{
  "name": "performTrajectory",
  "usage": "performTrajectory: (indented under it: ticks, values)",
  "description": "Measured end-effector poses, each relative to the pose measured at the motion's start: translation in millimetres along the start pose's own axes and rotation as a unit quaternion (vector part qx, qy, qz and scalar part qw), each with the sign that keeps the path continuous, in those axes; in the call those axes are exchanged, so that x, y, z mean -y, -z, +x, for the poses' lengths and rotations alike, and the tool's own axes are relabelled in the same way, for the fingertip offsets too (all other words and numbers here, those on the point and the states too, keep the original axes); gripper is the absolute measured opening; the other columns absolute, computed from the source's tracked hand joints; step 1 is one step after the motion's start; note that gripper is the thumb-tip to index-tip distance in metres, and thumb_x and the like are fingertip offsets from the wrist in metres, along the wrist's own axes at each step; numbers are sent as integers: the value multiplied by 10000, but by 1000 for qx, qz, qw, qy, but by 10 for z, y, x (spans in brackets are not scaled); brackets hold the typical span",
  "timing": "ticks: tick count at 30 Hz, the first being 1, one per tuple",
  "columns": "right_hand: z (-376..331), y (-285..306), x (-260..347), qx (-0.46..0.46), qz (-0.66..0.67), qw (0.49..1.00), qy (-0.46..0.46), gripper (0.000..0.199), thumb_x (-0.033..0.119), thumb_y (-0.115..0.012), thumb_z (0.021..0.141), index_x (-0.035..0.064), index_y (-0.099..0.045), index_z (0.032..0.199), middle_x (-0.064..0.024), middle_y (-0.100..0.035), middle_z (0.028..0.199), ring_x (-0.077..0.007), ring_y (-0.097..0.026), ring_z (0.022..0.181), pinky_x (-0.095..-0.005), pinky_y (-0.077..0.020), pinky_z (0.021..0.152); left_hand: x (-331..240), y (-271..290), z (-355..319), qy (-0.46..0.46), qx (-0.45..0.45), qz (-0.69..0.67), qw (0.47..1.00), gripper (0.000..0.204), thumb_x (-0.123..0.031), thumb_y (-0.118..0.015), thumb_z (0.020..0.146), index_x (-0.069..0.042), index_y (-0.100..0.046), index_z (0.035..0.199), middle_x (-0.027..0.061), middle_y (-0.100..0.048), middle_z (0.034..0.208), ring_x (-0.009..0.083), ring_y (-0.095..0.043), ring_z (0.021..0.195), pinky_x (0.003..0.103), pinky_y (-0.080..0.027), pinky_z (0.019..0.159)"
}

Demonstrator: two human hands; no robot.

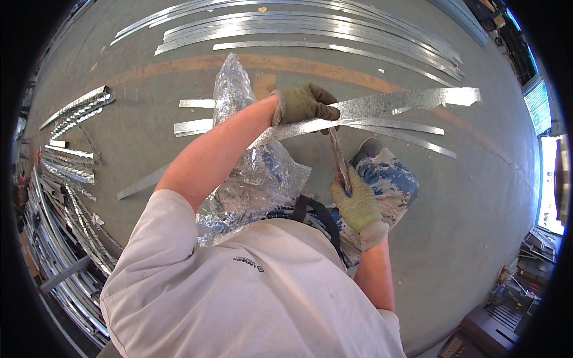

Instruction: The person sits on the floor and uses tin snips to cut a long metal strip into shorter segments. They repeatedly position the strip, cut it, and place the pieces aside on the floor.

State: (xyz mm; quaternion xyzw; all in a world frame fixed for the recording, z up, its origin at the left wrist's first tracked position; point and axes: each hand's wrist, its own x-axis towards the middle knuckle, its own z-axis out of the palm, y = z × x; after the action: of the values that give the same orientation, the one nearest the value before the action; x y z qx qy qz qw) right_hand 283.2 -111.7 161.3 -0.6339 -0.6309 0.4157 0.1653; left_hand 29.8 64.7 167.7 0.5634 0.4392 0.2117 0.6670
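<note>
Metal strip (412, 102) sits in front of us, held above the floor (459, 250) and reaching right from our left hand (305, 104), whose gloved fingers close around it. Our right hand (358, 203) grips a slim metal tool (338, 156), its far end near the strip. Clear plastic (231, 83) lies left; long strips (298, 27) lie far.

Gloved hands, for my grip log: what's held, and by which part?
The left hand holds a metal strip partway along its length; the right hand holds a long tool by its near end.
</note>
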Motion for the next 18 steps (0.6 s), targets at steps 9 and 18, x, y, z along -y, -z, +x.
performTrajectory:
  ticks: [9, 18]
  values:
    - [71, -13, 78, -20, -93, 995, 18, 644, 317, -700, 1058, -7, -587, 1603, -293, -779, 1251, -486, -748, 1179, -539, -588, 1017, 34, -2, 4, -18, -23, 34, 999, 423, -283, -891, 1023, -5, -836, 1337, 95, -873, 1131, 144, -792, 981, 334, -644, 882]
    - [86, -38, 51, -43, -176, 983, 10, 628, 291, -737, 1076, 16, -588, 1621, -291, -732, 1406, -465, -705, 1304, -508, -557, 1109, 68, 18, 35, 8, 0, -22, 1000, 329, -262, -885, 1014, -46, -871, 1262, 66, -878, 1091, 156, -835, 934, 336, -657, 877]
